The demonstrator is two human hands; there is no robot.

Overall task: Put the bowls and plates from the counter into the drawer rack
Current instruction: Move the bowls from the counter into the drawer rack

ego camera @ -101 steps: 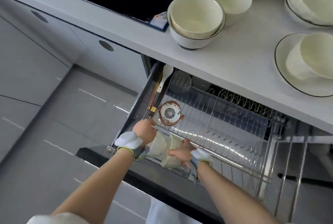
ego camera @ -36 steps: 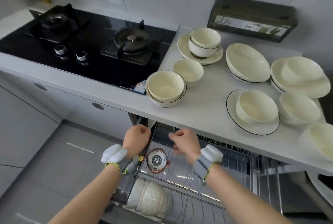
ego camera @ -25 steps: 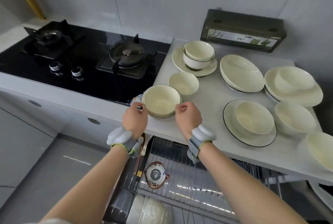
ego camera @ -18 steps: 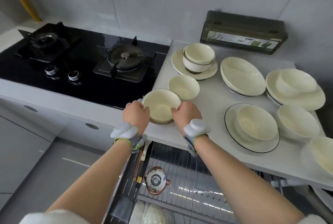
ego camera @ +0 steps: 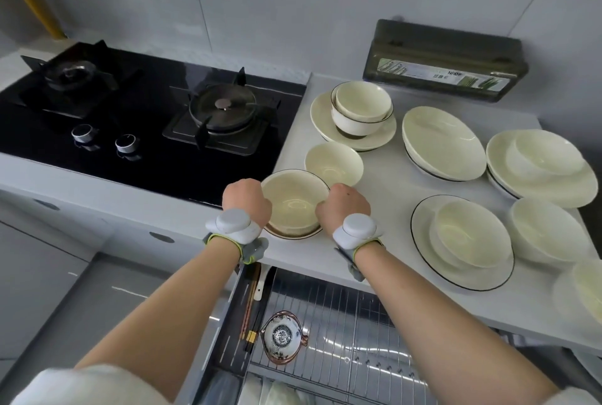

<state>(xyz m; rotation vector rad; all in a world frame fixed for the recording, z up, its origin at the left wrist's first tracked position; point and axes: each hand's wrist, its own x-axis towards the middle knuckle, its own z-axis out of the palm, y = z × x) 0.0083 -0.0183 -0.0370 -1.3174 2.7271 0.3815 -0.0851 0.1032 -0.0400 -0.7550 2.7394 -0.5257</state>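
Cream glazed ceramic is what both hands are gripping: the left hand (ego camera: 246, 201) is closing on the left rim of the near bowl stack (ego camera: 291, 205), and the right hand (ego camera: 342, 205) is clamping the opposite rim. The stack appears to be two nested bowls; it is sitting at the front edge of the counter (ego camera: 384, 261), just right of the hob (ego camera: 146, 117), and whether it is lifting clear cannot be told. A small bowl (ego camera: 334, 164) is standing just behind it, touching or nearly so.

Further out, much crockery is waiting on the counter: a plate with nested bowls (ego camera: 355, 117) at the back, stacked deep plates (ego camera: 443, 144), a wide plate holding a bowl (ego camera: 542, 166) at the far right, a dark-rimmed plate carrying a bowl (ego camera: 462, 241), a loose bowl (ego camera: 547, 232) beside it, and another dish cut by the right edge.

Below, the drawer rack (ego camera: 351, 333) is standing open. It is holding a patterned dish (ego camera: 282, 339), and pale crockery (ego camera: 277, 393) is showing at the bottom edge, partly hidden.

Assessment: the task is sitting at an early stage. Most pieces are remaining on the counter, and the stack in hand is not yet racked.
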